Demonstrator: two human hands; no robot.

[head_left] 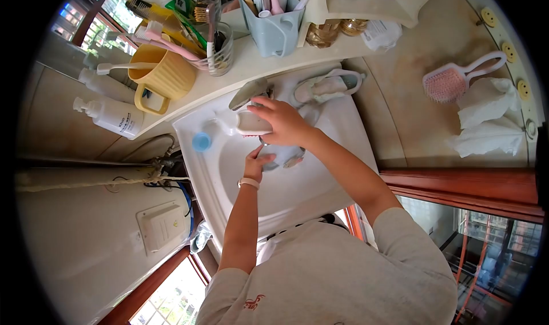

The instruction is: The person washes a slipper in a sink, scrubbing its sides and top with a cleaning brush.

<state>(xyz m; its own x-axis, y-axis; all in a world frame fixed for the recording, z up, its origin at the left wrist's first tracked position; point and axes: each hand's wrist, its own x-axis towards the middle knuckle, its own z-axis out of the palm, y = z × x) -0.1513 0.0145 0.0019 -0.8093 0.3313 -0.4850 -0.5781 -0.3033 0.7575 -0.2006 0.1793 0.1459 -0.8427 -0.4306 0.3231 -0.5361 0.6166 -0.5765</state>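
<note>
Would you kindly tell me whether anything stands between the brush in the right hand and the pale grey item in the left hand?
Only the left hand shows there, just below the brush and gripping the pale grey item. No separate object visibly blocks the way, though the right hand hides some of the gap.

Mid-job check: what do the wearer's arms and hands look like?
Both hands, left and right, are without gloves. A pale, pinkish band circles the left wrist; the right wrist shows none. The greyish-beige shirt has short sleeves, leaving both forearms uncovered, and a small red marking.
</note>
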